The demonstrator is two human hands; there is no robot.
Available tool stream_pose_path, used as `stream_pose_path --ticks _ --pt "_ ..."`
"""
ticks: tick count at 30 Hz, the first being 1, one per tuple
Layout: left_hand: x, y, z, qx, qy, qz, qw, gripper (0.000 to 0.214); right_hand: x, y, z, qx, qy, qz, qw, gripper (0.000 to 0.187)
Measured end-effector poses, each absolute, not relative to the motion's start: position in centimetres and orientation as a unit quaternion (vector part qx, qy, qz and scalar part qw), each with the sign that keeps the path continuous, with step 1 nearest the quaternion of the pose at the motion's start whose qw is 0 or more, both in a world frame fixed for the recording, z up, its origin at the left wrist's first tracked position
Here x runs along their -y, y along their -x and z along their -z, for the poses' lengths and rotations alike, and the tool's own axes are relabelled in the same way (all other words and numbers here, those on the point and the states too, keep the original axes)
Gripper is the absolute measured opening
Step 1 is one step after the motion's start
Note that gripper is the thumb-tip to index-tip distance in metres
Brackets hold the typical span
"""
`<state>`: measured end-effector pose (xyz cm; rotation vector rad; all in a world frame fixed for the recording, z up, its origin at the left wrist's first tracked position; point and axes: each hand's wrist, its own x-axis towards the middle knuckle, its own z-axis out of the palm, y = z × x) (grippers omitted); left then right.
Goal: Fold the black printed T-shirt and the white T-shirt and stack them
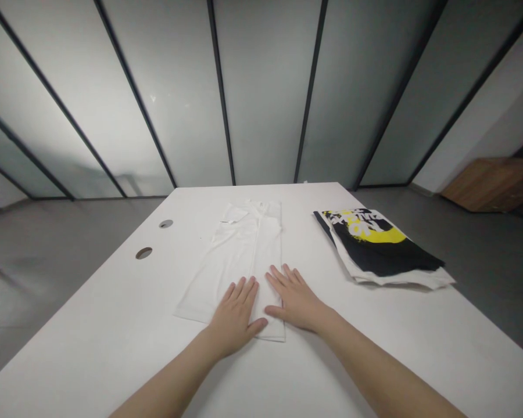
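Observation:
A white T-shirt (239, 249) lies on the white table (113, 325), its collar toward the far edge and its hem toward me. Its right side is folded in lengthwise, and one sleeve shows at the upper left. My left hand (236, 316) rests palm down near the hem, fingers stretched out. Flat on the folded right side, my right hand (294, 297) has its fingers spread, with the wrist past the shirt's edge. Neither hand grips the cloth. Parts of the lower shirt are hidden beneath both hands.
At the right of the table lies a stack of folded clothes (383, 241), a black shirt with a yellow and white print on top and white cloth below. Two round holes (144, 253) pierce the tabletop on the left. Frosted glass panels (265, 87) stand beyond the far edge.

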<state>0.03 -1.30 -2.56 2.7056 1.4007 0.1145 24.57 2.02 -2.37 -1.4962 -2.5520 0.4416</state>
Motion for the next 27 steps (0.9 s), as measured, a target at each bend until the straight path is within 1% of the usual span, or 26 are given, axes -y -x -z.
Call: stream_pose_path --ticks 1,2,3,5,7,9,11,13,15,18,20,22,25,27 --pt "1.3 0.0 2.4 -0.461 -0.885 -0.035 0.051 0.086 -2.1 -25.0 2.6 0.846 0.508 -0.146 0.071 0.096" --pt "1.3 0.0 2.2 -0.464 -0.884 -0.034 0.053 0.088 -2.3 -25.4 2.9 0.839 0.52 -0.143 0.072 0.099" --pt "1.4 -0.1 1.9 -0.464 -0.883 -0.035 0.054 0.088 -2.6 -25.7 3.1 0.829 0.537 -0.136 0.077 0.096" --pt "1.7 -0.4 1.1 -0.45 -0.89 -0.05 0.056 0.081 -3.2 -26.4 3.4 0.801 0.58 -0.115 0.093 0.084" --pt "2.0 -0.9 0.2 -0.412 -0.905 -0.069 0.074 0.062 -3.8 -26.7 3.5 0.77 0.622 -0.093 0.107 0.07" --pt "2.2 -1.5 -0.7 -0.37 -0.921 -0.068 0.102 0.038 -4.2 -26.8 3.3 0.764 0.627 -0.08 0.13 0.06" --pt "2.4 -2.1 -1.4 -0.35 -0.928 -0.05 0.118 0.018 -4.2 -26.5 3.0 0.793 0.581 -0.082 0.164 0.052" --pt "2.7 -2.5 -1.8 -0.339 -0.932 -0.033 0.12 0.009 -3.8 -26.0 2.8 0.837 0.506 -0.098 0.185 0.049" --pt "2.9 -2.5 -2.0 -0.322 -0.938 -0.022 0.127 0.008 -3.2 -25.5 2.6 0.87 0.444 -0.12 0.179 0.047" --pt "3.1 -2.3 -2.3 -0.3 -0.943 -0.005 0.147 0.02 -2.6 -25.1 2.3 0.889 0.403 -0.143 0.164 0.045" --pt "3.1 -2.2 -2.2 -0.303 -0.94 0.001 0.155 0.029 -2.5 -25.0 2.2 0.889 0.397 -0.145 0.178 0.039" --pt "3.0 -2.4 -1.8 -0.323 -0.935 -0.011 0.148 0.034 -2.7 -25.0 2.2 0.882 0.396 -0.145 0.21 0.035" --pt "2.6 -3.2 -0.8 -0.376 -0.918 -0.07 0.107 0.032 -3.0 -24.9 2.6 0.867 0.399 -0.142 0.262 0.036" --pt "2.4 -3.8 0.0 -0.395 -0.907 -0.116 0.089 0.021 -3.3 -24.7 3.1 0.859 0.407 -0.138 0.278 0.039"
